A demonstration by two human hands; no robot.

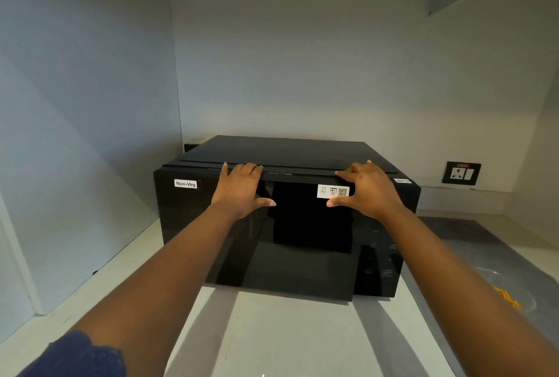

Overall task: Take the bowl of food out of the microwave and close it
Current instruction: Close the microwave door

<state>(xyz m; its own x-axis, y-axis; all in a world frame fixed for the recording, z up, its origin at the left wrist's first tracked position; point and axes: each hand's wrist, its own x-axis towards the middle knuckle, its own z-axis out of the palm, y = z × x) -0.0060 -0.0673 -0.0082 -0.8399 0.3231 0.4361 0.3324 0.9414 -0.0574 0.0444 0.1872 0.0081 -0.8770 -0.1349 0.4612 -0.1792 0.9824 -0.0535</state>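
A black microwave (284,225) is seen on a pale bench (272,331), set back toward the corner of two white walls. Its door (257,240) appears shut, or very nearly so, flush with the front. Both hands are laid on the door's top edge. The left hand (242,187) is placed left of centre, its fingers (248,168) spread flat over the top edge and the thumb stretched out along the dark glass — nothing is gripped in it. The right hand (367,190) is placed right of centre, fingers hooked wide over the same edge, the thumb held just under a white sticker (332,191) with a printed code; nothing is held in it either.

A label (185,183) reading "Non-Veg" is stuck at the door's upper left. The bowl (514,295) — clear, with yellow food (506,298) inside — is seen on the bench to the right of the microwave, outside it, partly hidden behind the right forearm. A wall socket (461,173) is fixed on the back wall, further right. A dark blue sleeve (75,355) is visible at the lower left.
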